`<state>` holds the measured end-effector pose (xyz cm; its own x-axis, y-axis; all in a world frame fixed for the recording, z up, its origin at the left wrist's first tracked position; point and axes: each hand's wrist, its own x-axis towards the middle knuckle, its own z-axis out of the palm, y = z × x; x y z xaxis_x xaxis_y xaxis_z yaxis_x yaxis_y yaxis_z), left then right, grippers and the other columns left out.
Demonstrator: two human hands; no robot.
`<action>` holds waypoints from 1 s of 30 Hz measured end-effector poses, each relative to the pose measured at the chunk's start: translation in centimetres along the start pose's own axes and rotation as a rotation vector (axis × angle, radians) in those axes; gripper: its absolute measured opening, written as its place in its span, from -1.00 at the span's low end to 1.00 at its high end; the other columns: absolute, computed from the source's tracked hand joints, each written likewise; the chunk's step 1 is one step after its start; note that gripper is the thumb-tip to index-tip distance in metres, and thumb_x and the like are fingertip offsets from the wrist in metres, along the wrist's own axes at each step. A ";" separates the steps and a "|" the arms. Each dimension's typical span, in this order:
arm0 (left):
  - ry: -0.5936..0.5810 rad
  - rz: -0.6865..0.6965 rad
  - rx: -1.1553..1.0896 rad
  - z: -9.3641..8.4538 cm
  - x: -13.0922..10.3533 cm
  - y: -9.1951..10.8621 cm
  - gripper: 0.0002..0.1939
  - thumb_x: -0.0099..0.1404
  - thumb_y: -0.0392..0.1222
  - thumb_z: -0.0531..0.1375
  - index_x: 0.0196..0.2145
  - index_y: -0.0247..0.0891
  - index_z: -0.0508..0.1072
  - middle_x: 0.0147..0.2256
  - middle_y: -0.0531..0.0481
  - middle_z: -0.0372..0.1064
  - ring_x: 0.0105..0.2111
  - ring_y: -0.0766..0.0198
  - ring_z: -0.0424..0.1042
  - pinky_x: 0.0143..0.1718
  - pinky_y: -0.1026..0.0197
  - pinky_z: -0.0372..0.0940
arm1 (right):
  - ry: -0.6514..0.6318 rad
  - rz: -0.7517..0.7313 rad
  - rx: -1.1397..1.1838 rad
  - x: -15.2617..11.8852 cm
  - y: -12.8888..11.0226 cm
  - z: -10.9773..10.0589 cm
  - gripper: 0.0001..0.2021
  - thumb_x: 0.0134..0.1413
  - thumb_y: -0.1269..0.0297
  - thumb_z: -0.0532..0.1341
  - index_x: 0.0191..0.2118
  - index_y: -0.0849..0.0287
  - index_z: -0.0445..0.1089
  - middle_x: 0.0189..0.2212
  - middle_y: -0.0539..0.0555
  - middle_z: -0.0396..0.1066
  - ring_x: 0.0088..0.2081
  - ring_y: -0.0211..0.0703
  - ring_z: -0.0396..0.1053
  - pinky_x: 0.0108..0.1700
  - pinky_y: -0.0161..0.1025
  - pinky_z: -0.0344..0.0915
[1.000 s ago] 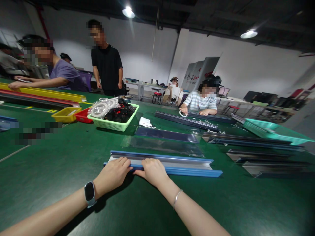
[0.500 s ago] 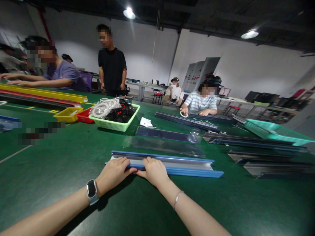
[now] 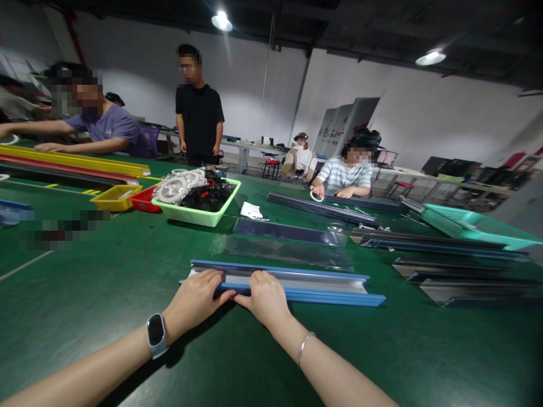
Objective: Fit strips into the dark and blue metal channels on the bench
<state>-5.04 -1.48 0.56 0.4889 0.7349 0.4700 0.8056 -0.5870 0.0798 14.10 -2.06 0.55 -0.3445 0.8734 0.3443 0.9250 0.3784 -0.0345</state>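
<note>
Head view: blue channel [image 3: 335, 295] beneath left hand [image 3: 198, 295], right hand [image 3: 268, 297]; both clamped on its near side.

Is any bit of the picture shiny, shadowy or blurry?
Head view: the lamps glow brightly under a dark ceiling; head view: the green table has pale glare near its front, and a dark shadow beside the left arm; head view: the grey rails at right look smeared, while the blue rail looks clearer.
</note>
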 end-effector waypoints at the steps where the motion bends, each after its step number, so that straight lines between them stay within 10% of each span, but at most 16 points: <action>1: -0.012 -0.006 0.003 -0.1 0.0 0.0 -0.64 0.27 0.06 0.04 -0.22 -0.30 0.40 -0.23 -0.15 0.44 -0.20 0.09 0.41 -0.16 0.07 0.30 | 0.002 -0.001 0.001 0.0 0.0 0.0 -0.60 -0.04 -0.05 0.22 -0.34 0.27 0.39 -0.40 0.13 0.37 -0.26 -0.04 0.31 -0.21 -0.19 0.27; 12: -0.166 -0.063 0.035 -1.1 0.7 0.6 -0.60 0.29 0.12 -0.04 -0.31 -0.27 0.38 -0.32 -0.12 0.44 -0.30 0.11 0.43 -0.30 0.12 0.30 | 0.014 -0.012 0.012 -0.1 0.1 0.3 -0.64 -0.05 0.00 0.24 -0.37 0.27 0.39 -0.42 0.13 0.39 -0.29 -0.05 0.33 -0.24 -0.19 0.27; 30: -0.073 -0.021 0.040 0.0 0.3 0.2 -0.57 0.28 0.13 -0.03 -0.25 -0.28 0.42 -0.27 -0.15 0.46 -0.25 0.10 0.43 -0.19 0.09 0.31 | 0.039 -0.047 0.042 0.0 0.4 0.2 -0.68 -0.05 0.02 0.24 -0.36 0.23 0.37 -0.39 0.10 0.38 -0.25 -0.05 0.32 -0.22 -0.20 0.27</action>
<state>-4.77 -1.37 0.71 0.4935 0.7707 0.4030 0.8282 -0.5579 0.0528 14.40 -1.83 0.38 -0.3801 0.8422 0.3825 0.9001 0.4320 -0.0568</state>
